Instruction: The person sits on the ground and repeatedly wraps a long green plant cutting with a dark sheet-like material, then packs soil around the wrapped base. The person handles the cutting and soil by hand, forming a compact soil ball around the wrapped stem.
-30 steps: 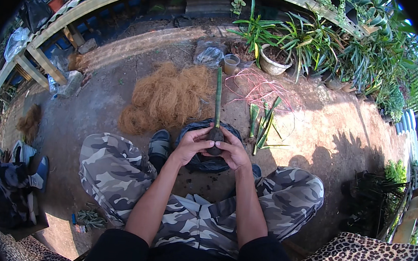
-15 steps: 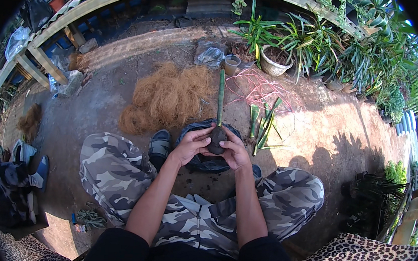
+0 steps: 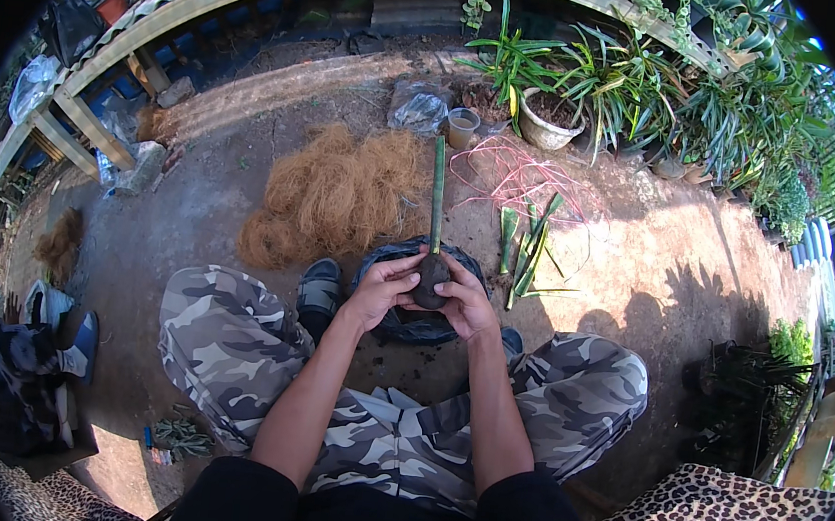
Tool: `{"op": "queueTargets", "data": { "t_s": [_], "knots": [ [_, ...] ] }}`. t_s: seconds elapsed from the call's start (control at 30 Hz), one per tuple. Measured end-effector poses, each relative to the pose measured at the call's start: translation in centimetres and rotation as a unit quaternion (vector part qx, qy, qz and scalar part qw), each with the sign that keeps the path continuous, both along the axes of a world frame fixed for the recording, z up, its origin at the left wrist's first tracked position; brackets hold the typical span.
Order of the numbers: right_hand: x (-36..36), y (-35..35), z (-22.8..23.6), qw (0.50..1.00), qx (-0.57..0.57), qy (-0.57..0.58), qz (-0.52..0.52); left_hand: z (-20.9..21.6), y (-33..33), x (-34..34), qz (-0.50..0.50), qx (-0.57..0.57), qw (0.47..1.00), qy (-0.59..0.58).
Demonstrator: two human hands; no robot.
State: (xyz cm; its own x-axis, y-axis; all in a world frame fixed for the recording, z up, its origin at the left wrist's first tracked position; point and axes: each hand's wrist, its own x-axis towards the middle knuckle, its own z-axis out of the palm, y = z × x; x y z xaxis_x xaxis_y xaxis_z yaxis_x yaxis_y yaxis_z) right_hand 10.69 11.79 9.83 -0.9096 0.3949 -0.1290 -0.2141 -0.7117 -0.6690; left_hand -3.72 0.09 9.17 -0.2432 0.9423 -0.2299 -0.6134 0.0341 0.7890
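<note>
Between my legs, both hands cup a dark ball of soil with a long green leaf cutting standing up out of it. My left hand wraps the ball's left side, thumb pressed on its surface. On the opposite side my right hand holds it the same way, its thumb on the near face. Below them is a black plastic bag, open at the top; its contents are mostly hidden by my hands. Loose dark crumbs lie on the ground just nearer than the bag.
A heap of brown coconut fibre lies beyond the bag to the left. Cut green leaves and a tangle of pink string are at the right. Farther off stand a plastic cup, a clear bag and a potted plant.
The leaf's upper end has tipped slightly to the left. Both hands keep their grip on the soil ball in nearly the same place.
</note>
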Motion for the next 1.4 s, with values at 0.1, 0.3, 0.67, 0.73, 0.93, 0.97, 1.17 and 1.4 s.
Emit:
{"op": "queueTargets", "data": {
  "t_s": [0.1,0.3,0.67,0.73,0.93,0.97,1.17,1.4],
  "knots": [
    [0.0,0.0,0.1,1.0,0.007,0.002,0.001,-0.3,0.0,-0.2,-0.008,0.003,1.0,-0.02],
    [-0.1,0.0,0.0,1.0,0.0,0.004,-0.004,-0.2,0.0,0.0,-0.004,0.006,1.0,0.006],
    [-0.2,0.1,-0.8,1.0,0.008,-0.022,-0.016,0.4,-0.1,0.3,-0.015,0.015,0.999,0.043],
    [-0.2,0.1,-0.7,0.999,0.02,-0.03,-0.026,0.5,-0.2,0.3,-0.02,0.01,0.999,0.044],
    [-0.8,-0.4,0.2,0.996,0.039,-0.058,-0.048,0.2,0.0,0.5,0.0,0.025,1.0,0.008],
    [-0.9,-0.5,0.3,0.994,0.044,-0.08,-0.057,0.2,-0.1,0.5,0.0,0.034,0.999,0.015],
    [-0.6,-0.4,1.2,1.0,0.005,-0.03,-0.009,-0.1,-0.1,0.2,0.05,0.046,0.997,-0.039],
    [-1.0,-0.7,0.8,0.993,0.076,-0.077,-0.046,0.4,-0.2,0.0,0.019,0.062,0.998,-0.023]
  ]
}}
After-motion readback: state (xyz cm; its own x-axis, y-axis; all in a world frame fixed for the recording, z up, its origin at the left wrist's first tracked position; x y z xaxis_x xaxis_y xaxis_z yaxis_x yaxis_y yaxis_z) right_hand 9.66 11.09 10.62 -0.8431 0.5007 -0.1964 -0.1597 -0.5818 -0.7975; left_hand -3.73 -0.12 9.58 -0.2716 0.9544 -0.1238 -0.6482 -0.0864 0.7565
